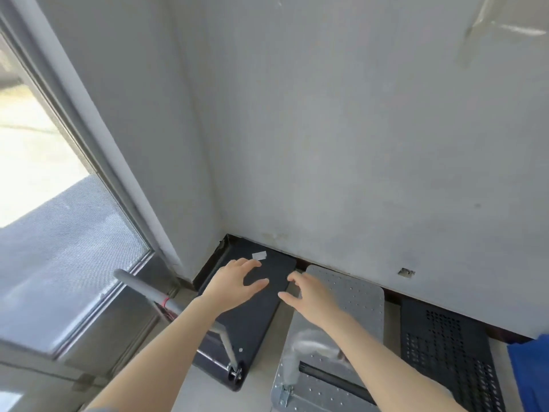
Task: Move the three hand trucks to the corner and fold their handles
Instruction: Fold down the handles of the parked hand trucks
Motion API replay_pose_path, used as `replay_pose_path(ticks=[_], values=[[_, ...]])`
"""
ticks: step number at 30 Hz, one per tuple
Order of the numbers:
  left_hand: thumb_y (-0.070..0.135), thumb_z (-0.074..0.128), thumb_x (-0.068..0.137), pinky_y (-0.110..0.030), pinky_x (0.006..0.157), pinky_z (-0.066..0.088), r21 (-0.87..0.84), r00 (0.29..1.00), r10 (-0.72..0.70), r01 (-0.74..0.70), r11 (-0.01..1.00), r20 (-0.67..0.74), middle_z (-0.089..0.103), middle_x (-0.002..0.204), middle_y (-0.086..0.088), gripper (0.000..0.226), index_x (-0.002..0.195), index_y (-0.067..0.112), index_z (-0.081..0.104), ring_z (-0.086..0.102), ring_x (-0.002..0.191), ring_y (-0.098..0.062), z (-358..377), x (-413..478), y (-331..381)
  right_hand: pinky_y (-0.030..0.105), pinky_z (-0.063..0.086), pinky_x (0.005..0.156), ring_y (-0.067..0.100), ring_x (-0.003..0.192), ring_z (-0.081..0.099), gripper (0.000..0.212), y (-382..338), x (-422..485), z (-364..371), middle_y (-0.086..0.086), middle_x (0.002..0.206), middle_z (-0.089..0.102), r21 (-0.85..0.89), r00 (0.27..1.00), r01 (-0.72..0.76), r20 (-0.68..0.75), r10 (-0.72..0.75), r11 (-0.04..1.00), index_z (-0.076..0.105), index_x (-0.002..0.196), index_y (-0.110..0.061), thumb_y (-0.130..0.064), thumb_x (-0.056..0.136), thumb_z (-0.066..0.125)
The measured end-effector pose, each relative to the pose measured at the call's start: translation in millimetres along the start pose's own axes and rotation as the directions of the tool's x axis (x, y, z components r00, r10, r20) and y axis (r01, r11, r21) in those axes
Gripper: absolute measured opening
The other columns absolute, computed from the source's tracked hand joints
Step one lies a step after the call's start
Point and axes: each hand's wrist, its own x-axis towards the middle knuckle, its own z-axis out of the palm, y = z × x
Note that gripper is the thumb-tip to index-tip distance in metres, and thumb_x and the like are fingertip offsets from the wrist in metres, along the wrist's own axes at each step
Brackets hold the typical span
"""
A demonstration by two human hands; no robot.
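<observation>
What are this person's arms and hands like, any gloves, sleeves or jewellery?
Both are bare: the left hand and right hand wear no gloves, and no rings or watch show. The forearms are uncovered to the picture's lower edge; no sleeve cuff is clearly visible.

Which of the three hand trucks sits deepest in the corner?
The black smooth-decked hand truck on the left, under the left hand. The silver hand truck and the black perforated hand truck sit further right along the wall.
</observation>
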Motion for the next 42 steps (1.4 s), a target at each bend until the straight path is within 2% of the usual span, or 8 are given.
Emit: replay_pose_path(ticks=[10, 15, 19, 25, 28, 34, 37, 42], values=[[0.070, 0.038, 0.083, -0.039, 0.105, 0.035, 0.131, 0.968, 0.044, -0.078, 0.988, 0.247, 0.049, 0.135, 0.006, 0.063, 0.132, 0.031, 0.042, 0.041, 0.125, -0.016, -96.9, 17.8, -205.6, 0.027, 0.043, 0.088, 0.013, 0.109, 0.051, 0.052, -143.0, 59.8, 81.0, -0.002, 0.123, 0.053, 0.177, 0.974, -0.220, -0.022, 0.228, 0.959, 0.046, 0.128, -0.023, -0.056, 0.089, 0.048], [0.076, 0.039, 0.078, -0.037, 0.106, 0.030, 0.113, 0.954, 0.028, -0.065, 0.991, 0.299, 0.049, 0.133, 0.006, 0.071, 0.131, 0.028, 0.047, 0.041, 0.125, -0.017, -124.2, 5.1, -284.3, 0.028, 0.040, 0.092, 0.013, 0.116, 0.047, 0.066, -214.6, 72.1, 142.1, -0.007, 0.128, 0.048, 0.241, 0.955, -0.277, 0.174, 0.240, 0.930, 0.043, 0.129, -0.031, -0.071, 0.077, 0.050], [0.091, 0.018, 0.066, -0.043, 0.110, 0.023, 0.189, 0.936, 0.043, -0.115, 0.975, 0.348, 0.051, 0.131, 0.011, 0.089, 0.129, 0.035, 0.046, 0.041, 0.125, -0.015, -116.9, -2.7, -332.8, 0.037, 0.043, 0.091, 0.015, 0.101, 0.048, 0.070, -245.2, 91.1, 177.7, -0.005, 0.115, 0.050, 0.085, 0.938, -0.253, 0.267, 0.222, 0.964, 0.044, 0.123, -0.031, -0.078, 0.071, 0.049], [0.092, 0.010, 0.060, -0.046, 0.115, 0.013, 0.163, 0.925, 0.052, -0.122, 0.979, 0.377, 0.046, 0.138, 0.009, 0.099, 0.133, 0.034, 0.042, 0.033, 0.132, -0.017, -100.1, 0.9, -357.0, 0.040, 0.040, 0.098, 0.019, 0.112, 0.049, 0.071, -240.8, 112.6, 207.8, -0.003, 0.126, 0.049, -0.052, 0.921, -0.311, 0.232, 0.314, 0.949, 0.034, 0.131, -0.028, -0.072, 0.077, 0.048], [0.091, 0.018, 0.062, -0.043, 0.113, 0.013, 0.162, 0.902, 0.066, -0.148, 0.976, 0.427, 0.045, 0.136, 0.011, 0.093, 0.132, 0.035, 0.043, 0.032, 0.132, -0.018, -88.0, 1.7, -356.5, 0.041, 0.038, 0.098, 0.020, 0.114, 0.049, 0.069, -232.2, 111.4, 219.9, -0.003, 0.126, 0.050, -0.118, 0.906, -0.340, 0.226, 0.359, 0.933, 0.036, 0.127, -0.027, -0.076, 0.079, 0.031], [0.090, -0.007, 0.055, -0.039, 0.098, 0.024, 0.231, 0.936, 0.132, -0.214, 0.949, 0.326, 0.049, 0.091, 0.015, 0.094, 0.103, 0.035, 0.051, 0.043, 0.100, -0.015, -63.3, 5.3, -350.4, 0.042, 0.039, 0.096, 0.020, 0.112, 0.046, 0.049, -216.6, 120.6, 226.8, -0.002, 0.121, 0.049, -0.130, 0.915, -0.345, 0.173, 0.364, 0.929, 0.041, 0.126, -0.028, -0.061, 0.091, 0.031], [0.090, -0.011, 0.054, -0.039, 0.092, 0.025, 0.244, 0.944, 0.138, -0.216, 0.946, 0.299, 0.049, 0.085, 0.014, 0.095, 0.096, 0.032, 0.052, 0.044, 0.094, -0.016, -55.4, 5.4, -344.3, 0.042, 0.037, 0.096, 0.020, 0.111, 0.045, 0.047, -207.7, 118.3, 222.2, -0.002, 0.118, 0.049, -0.129, 0.912, -0.348, 0.185, 0.367, 0.929, 0.042, 0.125, -0.029, -0.060, 0.091, 0.033], [0.084, 0.015, 0.071, -0.039, 0.093, 0.025, 0.252, 0.955, 0.068, -0.144, 0.957, 0.289, 0.052, 0.087, 0.013, 0.071, 0.098, 0.031, 0.055, 0.046, 0.097, -0.019, -41.0, 3.3, -325.4, 0.046, 0.036, 0.099, 0.021, 0.114, 0.043, 0.048, -189.7, 112.0, 210.4, -0.002, 0.123, 0.047, -0.157, 0.901, -0.344, 0.221, 0.373, 0.926, 0.040, 0.128, -0.030, -0.060, 0.091, 0.034]])
